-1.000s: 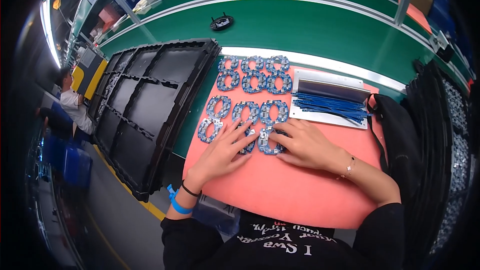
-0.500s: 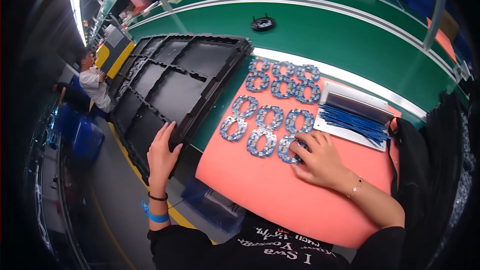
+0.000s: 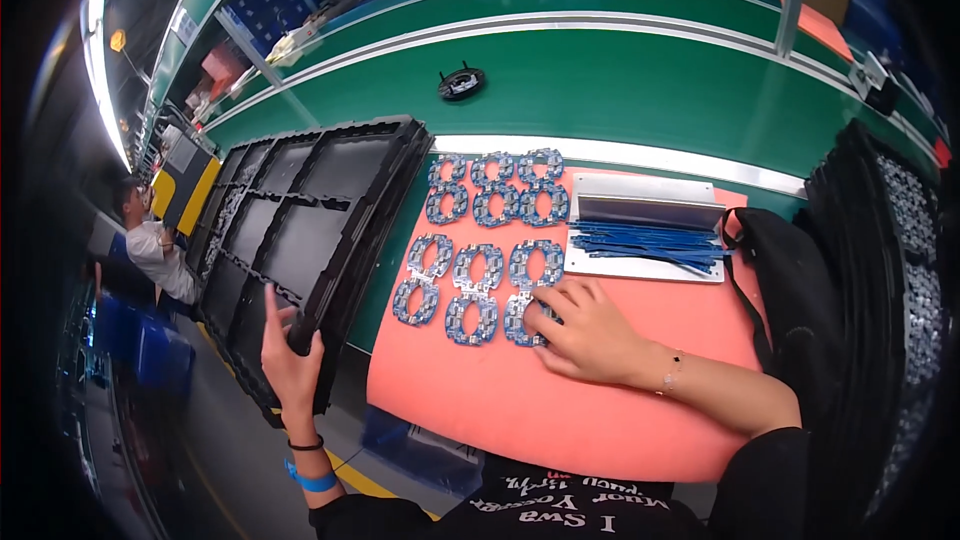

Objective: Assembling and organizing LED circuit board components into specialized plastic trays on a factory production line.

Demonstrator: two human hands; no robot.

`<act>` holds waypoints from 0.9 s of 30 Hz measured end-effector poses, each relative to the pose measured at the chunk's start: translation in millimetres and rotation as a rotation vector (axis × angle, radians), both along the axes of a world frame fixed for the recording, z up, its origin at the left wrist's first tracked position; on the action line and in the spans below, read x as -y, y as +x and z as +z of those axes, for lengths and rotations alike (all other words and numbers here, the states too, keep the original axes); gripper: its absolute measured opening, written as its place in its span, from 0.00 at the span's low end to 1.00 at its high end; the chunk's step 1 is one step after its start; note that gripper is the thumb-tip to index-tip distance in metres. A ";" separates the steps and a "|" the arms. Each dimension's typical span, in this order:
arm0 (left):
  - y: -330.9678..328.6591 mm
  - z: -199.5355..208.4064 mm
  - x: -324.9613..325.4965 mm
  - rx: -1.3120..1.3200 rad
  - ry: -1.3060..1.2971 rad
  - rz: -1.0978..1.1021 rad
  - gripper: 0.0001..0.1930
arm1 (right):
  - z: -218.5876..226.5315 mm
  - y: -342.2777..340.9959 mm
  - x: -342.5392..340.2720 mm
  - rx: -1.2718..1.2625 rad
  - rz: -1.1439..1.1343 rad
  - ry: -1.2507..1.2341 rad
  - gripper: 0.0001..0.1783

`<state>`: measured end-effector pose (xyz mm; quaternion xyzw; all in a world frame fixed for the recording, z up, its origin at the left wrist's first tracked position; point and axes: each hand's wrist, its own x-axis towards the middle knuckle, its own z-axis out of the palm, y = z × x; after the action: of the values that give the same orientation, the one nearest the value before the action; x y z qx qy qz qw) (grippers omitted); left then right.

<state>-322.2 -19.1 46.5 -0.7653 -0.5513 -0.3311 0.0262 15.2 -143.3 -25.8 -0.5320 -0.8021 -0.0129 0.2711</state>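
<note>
Blue ring-shaped circuit boards (image 3: 472,268), joined in figure-eight pairs, lie in two rows on a salmon-pink foam mat (image 3: 480,395). My right hand (image 3: 590,335) is at the nearest pair on the right of the front row. Its fingers are curled over the lower ring of that circuit board (image 3: 519,318), covering its right side. My left hand (image 3: 292,360) is raised beside the near edge of a black compartment tray (image 3: 300,240), fingers apart and nothing in them. Whether it touches the tray, I cannot tell.
Thin blue strips (image 3: 645,245) lie on a white metal fixture (image 3: 595,192) at the mat's right. A round black part (image 3: 461,84) sits on the green bench (image 3: 600,70). More black trays (image 3: 870,230) stand stacked at right. A seated person (image 3: 155,250) is at far left.
The view has turned, so the bench and mat appear further left. My left hand has tilted, its fingers now pointing more upward. My right hand stays at the same circuit board.
</note>
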 end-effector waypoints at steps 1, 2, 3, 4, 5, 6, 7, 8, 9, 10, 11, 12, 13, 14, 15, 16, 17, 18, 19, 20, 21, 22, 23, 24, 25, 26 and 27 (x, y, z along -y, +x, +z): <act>-0.9 4.1 0.8 0.018 0.091 -0.025 0.43 | 0.2 0.0 -0.1 -0.002 0.008 0.002 0.19; 0.8 10.3 -0.1 0.019 0.137 -0.042 0.44 | 0.5 0.2 0.5 -0.001 0.002 -0.003 0.19; 1.9 18.3 -2.7 0.016 0.182 -0.053 0.44 | -0.9 -1.2 -0.1 -0.005 0.004 -0.010 0.19; 4.7 26.8 -6.2 0.022 0.176 -0.066 0.45 | -3.0 -0.1 -1.5 -0.021 0.001 -0.021 0.20; 5.8 34.2 -13.4 0.044 0.154 -0.094 0.45 | -2.2 0.8 -2.6 -0.025 -0.012 0.003 0.18; 6.4 43.1 -19.9 0.067 0.176 -0.152 0.45 | 0.9 2.5 -2.0 -0.033 -0.019 0.026 0.16; 3.7 53.2 -20.3 0.091 0.171 -0.119 0.45 | 1.4 2.2 -2.1 -0.038 -0.011 0.039 0.16; 0.8 61.6 -25.4 0.086 0.218 -0.145 0.46 | 3.0 2.0 -1.1 -0.039 -0.013 0.047 0.16; -1.2 70.6 -25.5 0.130 0.214 -0.129 0.45 | 4.4 2.3 -0.6 -0.027 -0.014 0.031 0.16; -6.7 76.3 -31.0 0.125 0.233 -0.103 0.45 | 3.7 1.7 -2.0 -0.030 -0.019 0.036 0.16; -13.2 83.7 -33.8 0.122 0.266 -0.084 0.45 | 4.5 0.6 -3.3 -0.035 -0.012 0.036 0.16; -15.8 93.3 -33.4 0.129 0.301 -0.072 0.45 | 5.1 -0.9 -4.1 -0.039 -0.005 0.036 0.16; -19.8 99.5 -38.0 0.147 0.296 -0.066 0.45 | 5.7 0.8 -5.4 -0.037 0.001 0.033 0.15; -16.6 106.1 -36.7 0.141 0.312 -0.042 0.45 | 5.3 1.2 -5.7 -0.039 0.009 0.033 0.15; -16.7 108.2 -37.9 0.138 0.313 -0.034 0.45 | 4.8 1.3 -5.7 -0.042 0.008 0.030 0.15; -16.0 110.5 -40.1 0.126 0.320 -0.024 0.45 | 4.0 2.0 -5.8 -0.045 0.002 0.029 0.15; -15.2 112.2 -41.7 0.116 0.328 -0.015 0.45 | 3.5 2.9 -6.3 -0.047 0.004 0.033 0.15; -14.7 111.0 -44.1 0.114 0.337 -0.033 0.45 | 3.5 4.0 -7.1 -0.045 0.001 0.024 0.15; -16.4 108.7 -44.6 0.118 0.323 -0.036 0.45 | 3.8 4.1 -6.4 -0.044 -0.002 0.011 0.16; -18.5 107.0 -44.6 0.122 0.311 -0.039 0.45 | 4.8 4.0 -6.7 -0.045 0.000 0.016 0.16; -17.1 105.5 -42.3 0.131 0.309 -0.036 0.44 | 6.6 3.7 -8.0 -0.063 0.018 0.000 0.17; -16.1 100.9 -43.8 0.129 0.310 -0.045 0.44 | 7.4 3.2 -8.7 -0.077 0.028 -0.022 0.18; -16.0 97.7 -45.0 0.128 0.313 -0.052 0.44 | 9.3 1.6 -10.0 -0.073 0.024 -0.019 0.18; -15.1 96.2 -44.8 0.130 0.320 -0.068 0.44 | 12.8 -1.6 -12.2 -0.152 0.010 0.012 0.19; -13.8 99.0 -41.2 0.106 0.305 -0.069 0.44 | 19.9 -2.8 -14.1 -0.225 0.001 0.049 0.21; -14.7 103.3 -36.9 0.080 0.294 -0.065 0.45 | 32.8 -9.2 -22.0 -0.295 0.035 0.072 0.22; -17.1 106.3 -32.7 0.098 0.290 -0.067 0.45 | 44.5 -19.8 -36.4 -0.568 0.129 -0.121 0.23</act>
<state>-339.2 13.5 152.8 -0.7545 -0.4726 -0.4447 0.0983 -4.6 -106.9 18.7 -0.4774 -0.7255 0.2014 0.4529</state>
